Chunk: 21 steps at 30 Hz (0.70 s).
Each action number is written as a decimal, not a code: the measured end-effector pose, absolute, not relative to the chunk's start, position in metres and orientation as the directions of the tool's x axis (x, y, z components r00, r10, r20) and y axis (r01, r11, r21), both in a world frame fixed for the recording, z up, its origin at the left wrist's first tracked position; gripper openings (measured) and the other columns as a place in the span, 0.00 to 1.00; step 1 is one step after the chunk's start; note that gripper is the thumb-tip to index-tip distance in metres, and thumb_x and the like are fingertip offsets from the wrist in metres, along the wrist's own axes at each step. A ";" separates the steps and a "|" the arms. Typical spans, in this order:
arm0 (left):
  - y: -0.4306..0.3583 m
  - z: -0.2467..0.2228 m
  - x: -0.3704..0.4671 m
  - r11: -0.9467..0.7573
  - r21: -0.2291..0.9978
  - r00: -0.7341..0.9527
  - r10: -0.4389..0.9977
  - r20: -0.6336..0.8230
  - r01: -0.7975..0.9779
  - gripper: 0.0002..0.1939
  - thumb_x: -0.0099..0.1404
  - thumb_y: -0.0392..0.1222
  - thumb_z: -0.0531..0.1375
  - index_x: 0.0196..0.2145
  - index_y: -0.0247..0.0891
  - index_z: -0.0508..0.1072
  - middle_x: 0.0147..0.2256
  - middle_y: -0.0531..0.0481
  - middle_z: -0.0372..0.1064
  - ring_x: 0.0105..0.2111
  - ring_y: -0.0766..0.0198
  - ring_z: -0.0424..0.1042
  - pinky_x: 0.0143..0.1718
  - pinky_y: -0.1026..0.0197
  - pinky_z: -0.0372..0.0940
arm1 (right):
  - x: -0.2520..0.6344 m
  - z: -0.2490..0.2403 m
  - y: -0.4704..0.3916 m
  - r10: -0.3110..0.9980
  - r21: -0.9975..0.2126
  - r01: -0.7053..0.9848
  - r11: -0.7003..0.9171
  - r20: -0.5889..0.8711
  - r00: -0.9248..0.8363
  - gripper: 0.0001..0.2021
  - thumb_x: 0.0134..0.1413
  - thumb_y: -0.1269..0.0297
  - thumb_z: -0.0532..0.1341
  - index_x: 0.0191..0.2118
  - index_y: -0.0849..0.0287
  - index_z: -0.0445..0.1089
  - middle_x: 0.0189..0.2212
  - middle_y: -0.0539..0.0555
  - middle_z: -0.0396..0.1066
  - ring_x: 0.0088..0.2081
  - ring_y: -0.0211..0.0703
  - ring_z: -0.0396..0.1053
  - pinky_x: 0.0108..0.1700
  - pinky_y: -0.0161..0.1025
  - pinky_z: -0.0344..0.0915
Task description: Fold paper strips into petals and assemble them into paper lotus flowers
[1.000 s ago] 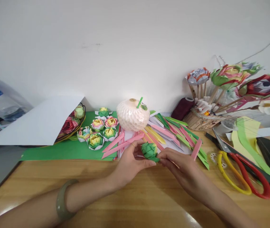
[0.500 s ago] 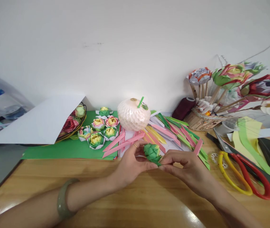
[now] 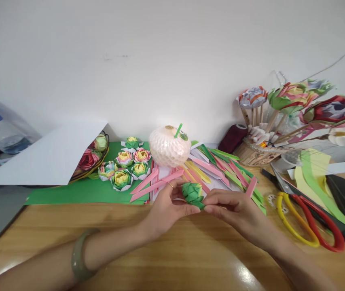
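Observation:
A green paper flower [image 3: 192, 192] with a little yellow is held up over the front of the wooden table. My left hand [image 3: 169, 206] grips it from the left, thumb in front and fingers behind. At its lower right edge, the fingertips of my right hand [image 3: 233, 208] pinch a green petal. Behind my hands lie folded pink strips [image 3: 157, 186] and a fan of green and white ones. Several finished paper flowers [image 3: 122, 179] stand on green paper [image 3: 81, 194] to the left.
A pearly round ornament [image 3: 170, 147] stands behind the strips. Scissors [image 3: 299, 218] with yellow and red handles lie at the right, in front of a basket [image 3: 251, 153] of paper flowers on sticks. White paper [image 3: 47, 157] partly covers a flower basket at the left.
The view has shifted slightly. My hands hold the same green flower, which has turned a little, and its lower petal shows more between my fingers.

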<state>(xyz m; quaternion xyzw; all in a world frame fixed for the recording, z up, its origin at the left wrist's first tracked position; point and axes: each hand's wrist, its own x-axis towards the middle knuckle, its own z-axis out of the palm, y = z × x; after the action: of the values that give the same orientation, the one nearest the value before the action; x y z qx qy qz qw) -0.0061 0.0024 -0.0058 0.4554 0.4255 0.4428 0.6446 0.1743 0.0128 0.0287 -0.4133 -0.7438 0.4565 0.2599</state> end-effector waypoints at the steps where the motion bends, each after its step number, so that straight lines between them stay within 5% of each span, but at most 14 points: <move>1: 0.002 -0.006 -0.006 0.195 0.964 0.250 0.957 -0.147 -0.180 0.26 0.45 0.37 0.68 0.42 0.36 0.63 0.40 0.46 0.69 0.42 0.59 0.68 0.45 0.55 0.62 | 0.174 0.028 0.013 0.860 -0.899 0.374 0.227 0.005 -0.510 0.11 0.52 0.59 0.60 0.26 0.59 0.73 0.24 0.51 0.69 0.27 0.37 0.65 0.30 0.34 0.61; 12: 0.002 -0.009 -0.006 0.199 0.967 0.271 0.951 -0.150 -0.160 0.26 0.43 0.38 0.69 0.40 0.37 0.64 0.38 0.47 0.69 0.41 0.59 0.68 0.45 0.54 0.62 | 0.166 0.032 0.009 0.893 -0.937 0.350 0.004 -0.154 -0.423 0.10 0.41 0.59 0.64 0.20 0.60 0.68 0.19 0.47 0.63 0.23 0.34 0.60 0.26 0.32 0.57; 21: 0.001 -0.009 -0.006 0.203 0.960 0.263 0.953 -0.149 -0.193 0.25 0.43 0.38 0.69 0.39 0.38 0.65 0.38 0.48 0.70 0.41 0.58 0.69 0.45 0.53 0.62 | 0.167 0.031 0.010 0.886 -0.934 0.355 0.037 -0.134 -0.445 0.09 0.45 0.59 0.62 0.22 0.59 0.68 0.21 0.47 0.65 0.25 0.36 0.62 0.29 0.34 0.59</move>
<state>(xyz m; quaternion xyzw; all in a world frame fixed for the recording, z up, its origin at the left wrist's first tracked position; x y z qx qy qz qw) -0.0063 0.0010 -0.0091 0.4536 0.4192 0.4392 0.6524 0.1669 0.0095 0.0315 -0.4607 -0.6731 0.5188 0.2559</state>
